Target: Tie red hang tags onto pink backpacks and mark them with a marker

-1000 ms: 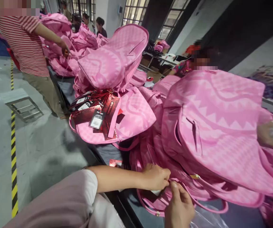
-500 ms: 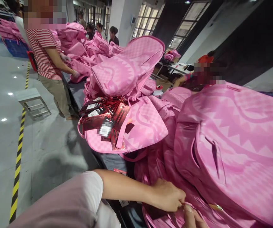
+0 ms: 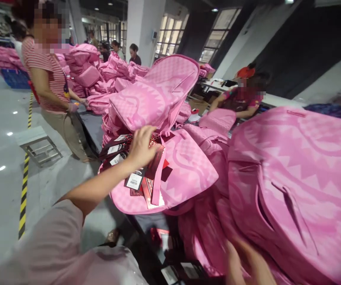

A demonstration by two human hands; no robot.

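My left hand [image 3: 142,149] reaches over a bunch of red and black hang tags [image 3: 135,179], its thumb and fingers apart. The tags lie on a pink backpack [image 3: 188,170] with a jagged shark-tooth print, and a pink strap [image 3: 158,178] crosses them. My right hand [image 3: 249,263] is at the bottom edge beside a large upright pink backpack [image 3: 301,170]. Motion blurs its fingers, so its hold cannot be made out. More black tags [image 3: 184,271] with white labels show low down, left of that hand.
Another pink backpack [image 3: 155,91] leans behind the tags, with heaped backpacks [image 3: 84,67] farther along the table. A co-worker in a striped shirt [image 3: 48,79] stands at left near a stool [image 3: 40,144]. Another person [image 3: 238,101] works across the table.
My left hand has left the pink fabric beside my right hand and moved up and left to the tags. My right hand's pinch is no longer visible. The co-worker now holds something dark.
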